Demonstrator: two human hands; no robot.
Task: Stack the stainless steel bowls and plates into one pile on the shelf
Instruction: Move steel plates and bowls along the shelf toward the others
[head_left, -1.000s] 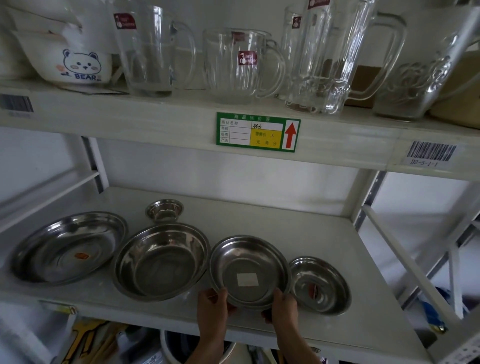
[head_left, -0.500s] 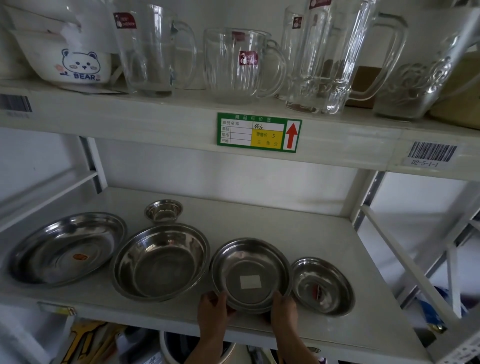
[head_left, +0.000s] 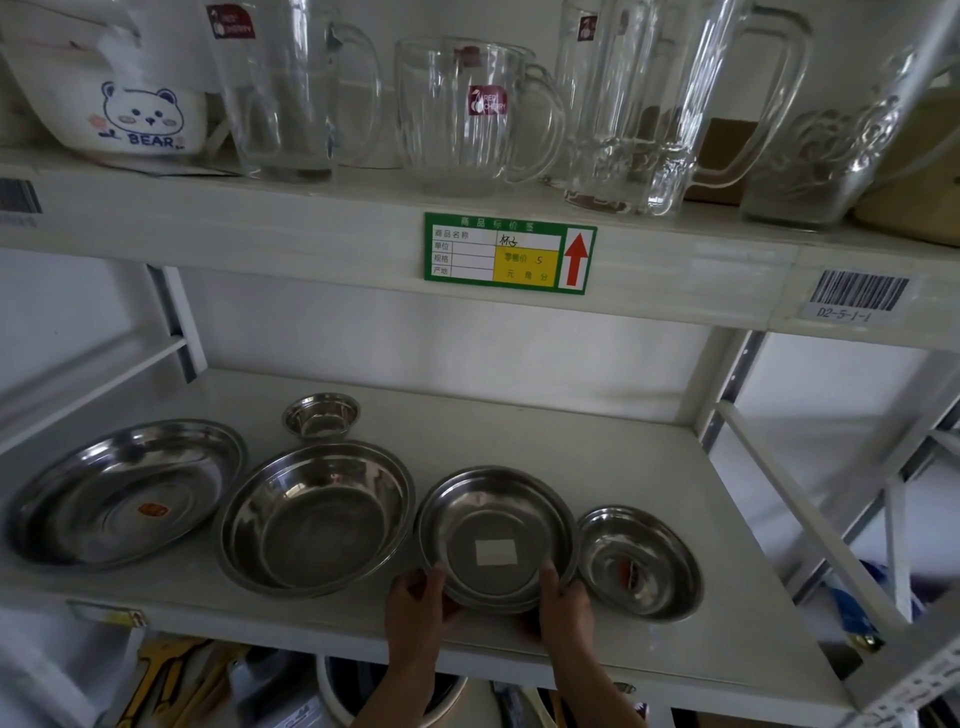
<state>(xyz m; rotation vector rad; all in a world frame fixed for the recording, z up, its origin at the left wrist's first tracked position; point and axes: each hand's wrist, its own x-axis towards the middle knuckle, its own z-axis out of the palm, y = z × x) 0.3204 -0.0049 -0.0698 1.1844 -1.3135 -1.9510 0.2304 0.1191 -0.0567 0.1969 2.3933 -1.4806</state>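
Head view: medium steel plate (head_left: 496, 540) sits lower centre on the shelf (head_left: 597, 447). Left hand (head_left: 418, 605) and right hand (head_left: 563, 605) both grasp its near rim. Probably light, rigid, slick; hold opposite rim edges, not the polished bottom.

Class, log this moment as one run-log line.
left hand + right hand: grip labelled plate | large bowl: untouched | stack: not started

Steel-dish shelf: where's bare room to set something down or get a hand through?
Free: the back strip behind the labelled bowl and small plate, and the right end beyond that plate. Crowded: the front row from oval tray to big bowl; both hands grip the labelled bowl's front rim.
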